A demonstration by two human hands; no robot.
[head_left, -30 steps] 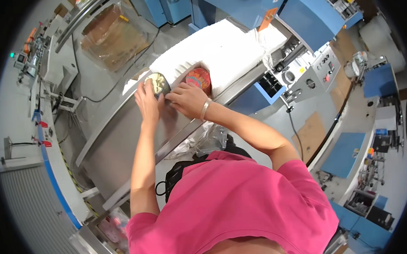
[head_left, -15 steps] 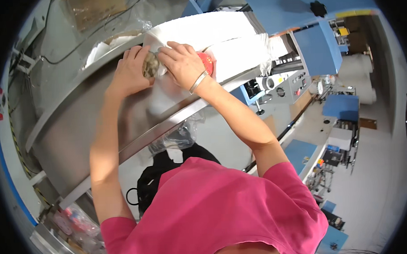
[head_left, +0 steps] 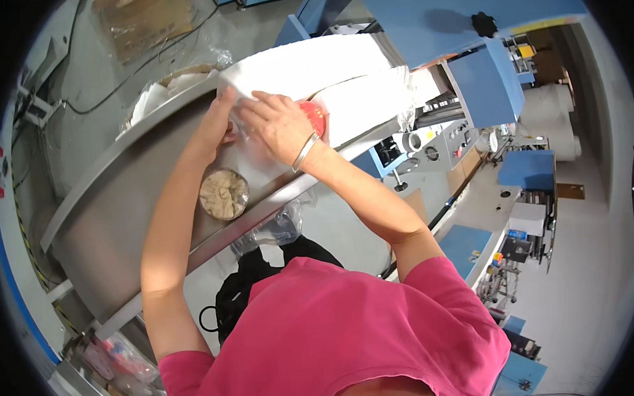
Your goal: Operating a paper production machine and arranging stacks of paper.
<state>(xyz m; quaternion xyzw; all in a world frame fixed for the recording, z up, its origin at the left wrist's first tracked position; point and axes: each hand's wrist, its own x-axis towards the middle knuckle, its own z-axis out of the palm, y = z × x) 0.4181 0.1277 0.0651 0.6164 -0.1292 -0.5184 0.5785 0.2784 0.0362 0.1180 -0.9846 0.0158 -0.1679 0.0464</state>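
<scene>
A round clear container (head_left: 224, 194) with pale tan pieces inside sits on the metal work surface (head_left: 148, 158), close to its near edge and beside my left forearm. My left hand (head_left: 217, 129) is off the container, farther up at the edge of a white sheet (head_left: 305, 62); its fingers are apart and seen from the side. My right hand (head_left: 279, 126), a silver bangle on the wrist, lies with stretched fingers over crinkled clear film (head_left: 249, 158). A round red printed piece (head_left: 313, 116) shows beside that hand, partly covered by it.
The surface has a raised metal rim (head_left: 120, 145) on the far side. Beyond the sheets at the right stands a blue machine (head_left: 484, 80) with a control panel (head_left: 451, 143). A cardboard box (head_left: 147, 26) in plastic is on the floor at the far left. A black bag (head_left: 229, 292) hangs below.
My left hand has let go of the round container, which now sits nearer to me. That hand has shifted to the right and turned side-on. My right hand has moved slightly toward me.
</scene>
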